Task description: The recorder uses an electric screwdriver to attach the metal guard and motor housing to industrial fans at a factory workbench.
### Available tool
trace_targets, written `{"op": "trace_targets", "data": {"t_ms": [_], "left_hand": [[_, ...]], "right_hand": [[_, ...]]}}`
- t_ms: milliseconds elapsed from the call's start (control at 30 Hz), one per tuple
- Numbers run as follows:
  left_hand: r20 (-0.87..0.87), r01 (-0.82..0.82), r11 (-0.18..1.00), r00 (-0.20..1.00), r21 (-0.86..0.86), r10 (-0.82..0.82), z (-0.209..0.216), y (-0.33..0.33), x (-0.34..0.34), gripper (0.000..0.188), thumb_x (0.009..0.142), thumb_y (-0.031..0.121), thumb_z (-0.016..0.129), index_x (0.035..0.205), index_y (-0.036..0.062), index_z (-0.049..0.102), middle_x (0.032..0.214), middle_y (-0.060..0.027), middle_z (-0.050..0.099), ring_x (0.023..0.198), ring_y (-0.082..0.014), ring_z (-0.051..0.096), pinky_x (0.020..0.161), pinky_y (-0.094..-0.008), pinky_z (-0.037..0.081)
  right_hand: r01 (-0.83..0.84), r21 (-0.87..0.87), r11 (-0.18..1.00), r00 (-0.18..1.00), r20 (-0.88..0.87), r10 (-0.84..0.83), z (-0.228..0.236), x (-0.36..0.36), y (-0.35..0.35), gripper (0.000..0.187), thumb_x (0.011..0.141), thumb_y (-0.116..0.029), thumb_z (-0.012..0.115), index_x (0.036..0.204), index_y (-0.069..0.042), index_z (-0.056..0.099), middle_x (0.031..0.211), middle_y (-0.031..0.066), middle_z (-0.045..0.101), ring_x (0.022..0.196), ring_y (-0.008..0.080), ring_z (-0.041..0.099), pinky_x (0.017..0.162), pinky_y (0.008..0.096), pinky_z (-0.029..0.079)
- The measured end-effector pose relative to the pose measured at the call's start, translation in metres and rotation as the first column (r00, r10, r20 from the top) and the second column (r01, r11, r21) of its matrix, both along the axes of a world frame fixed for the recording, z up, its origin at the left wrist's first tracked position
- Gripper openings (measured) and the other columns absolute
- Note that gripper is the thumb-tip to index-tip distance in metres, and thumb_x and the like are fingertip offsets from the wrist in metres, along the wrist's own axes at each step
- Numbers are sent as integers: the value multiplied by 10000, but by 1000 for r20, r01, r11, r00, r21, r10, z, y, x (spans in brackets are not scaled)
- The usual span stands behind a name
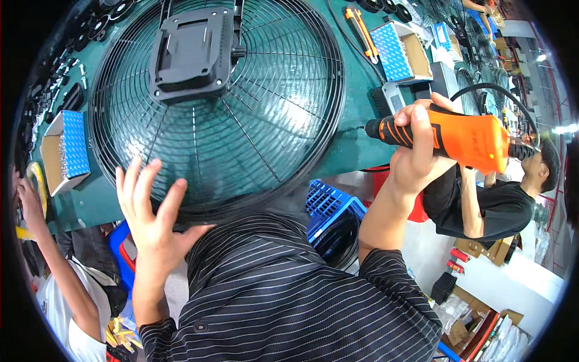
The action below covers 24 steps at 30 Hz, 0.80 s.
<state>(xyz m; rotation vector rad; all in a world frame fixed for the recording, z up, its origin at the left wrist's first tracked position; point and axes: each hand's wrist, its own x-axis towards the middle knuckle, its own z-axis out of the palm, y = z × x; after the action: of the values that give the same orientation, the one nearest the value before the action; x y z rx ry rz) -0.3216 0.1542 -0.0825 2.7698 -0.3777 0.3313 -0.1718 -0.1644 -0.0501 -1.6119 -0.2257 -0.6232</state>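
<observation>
A large round black wire fan guard (263,123) lies on the green table (362,108) in front of me. A square black plastic housing (192,53) sits on its far part. My left hand (154,232) is at the guard's near left edge, fingers spread, holding nothing; I cannot tell whether the fingertips touch the wires. Off the guard's right side, my right hand (416,154) is closed around an orange and black electric screwdriver (473,139). Its tip points left toward the guard's rim, apart from it, and a black cable leaves its back end.
Blue-patterned cardboard boxes (74,142) stand left and far right, the left one holding screws. An orange utility knife (362,35) lies by the far right box. A blue crate (332,208) is below the table edge. Co-workers (494,208) are on both sides.
</observation>
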Motion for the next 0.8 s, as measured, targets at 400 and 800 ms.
{"op": "trace_targets", "data": {"t_ms": [400,800], "left_hand": [[-58,61,983,996,-174,-72,4,54,45,972,319,243,921,1229,137,595,1468,-167,386,1393,-428,318,1139,-544,250],[-32,5,991,999,-134,-9,-1,45,33,934,377,111,871,1267,126,588,1415,-190,405,1350,-441,369,1113,-575,289]], "right_hand": [[-214,298,930,976,21,217,10,-11,-2,362,854,-9,594,1189,65,481,808,141,570,618,196,555,616,352,491],[-246,6,969,969,36,246,-3,-18,22,397,858,-111,563,1217,47,500,831,127,547,651,182,527,592,335,437]]}}
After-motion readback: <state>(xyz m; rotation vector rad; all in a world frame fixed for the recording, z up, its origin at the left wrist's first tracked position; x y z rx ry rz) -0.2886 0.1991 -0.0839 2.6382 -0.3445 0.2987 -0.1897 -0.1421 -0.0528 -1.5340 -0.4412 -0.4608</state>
